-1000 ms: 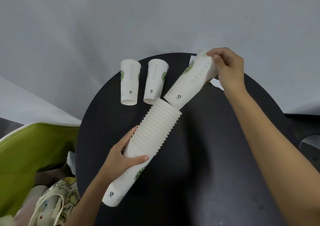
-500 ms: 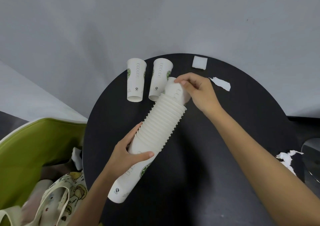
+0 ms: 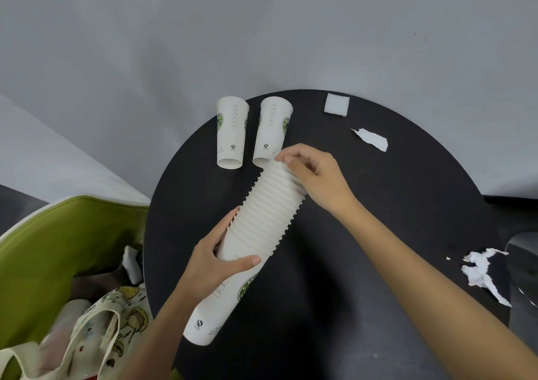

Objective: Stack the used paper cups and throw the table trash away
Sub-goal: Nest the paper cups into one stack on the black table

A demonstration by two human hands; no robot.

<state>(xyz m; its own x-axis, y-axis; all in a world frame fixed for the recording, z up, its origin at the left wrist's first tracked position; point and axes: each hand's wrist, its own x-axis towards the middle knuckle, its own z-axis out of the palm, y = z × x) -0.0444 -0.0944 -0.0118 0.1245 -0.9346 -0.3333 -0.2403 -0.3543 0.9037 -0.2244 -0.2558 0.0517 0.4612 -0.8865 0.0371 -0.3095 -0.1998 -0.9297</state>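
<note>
Left hand (image 3: 214, 260) gripped around cup stack (image 3: 262, 225); right hand (image 3: 313, 173) closed on stack's top rim above black table (image 3: 378, 205).

Matt white paper cup stack (image 3: 262, 222) with ribbed rims, matt black table (image 3: 378, 234), torn paper scraps (image 3: 483, 272).

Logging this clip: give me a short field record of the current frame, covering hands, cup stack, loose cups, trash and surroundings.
left hand: gripping the lower part of the cup stack
right hand: fingers at the stack's top rim
cup stack: many nested cups, tilted, held over the black round table
loose cups: two, near the far edge, left cup and right cup
trash: white square, torn scrap, crumpled paper at the right edge
beside table: green bin, printed tote bag
</note>
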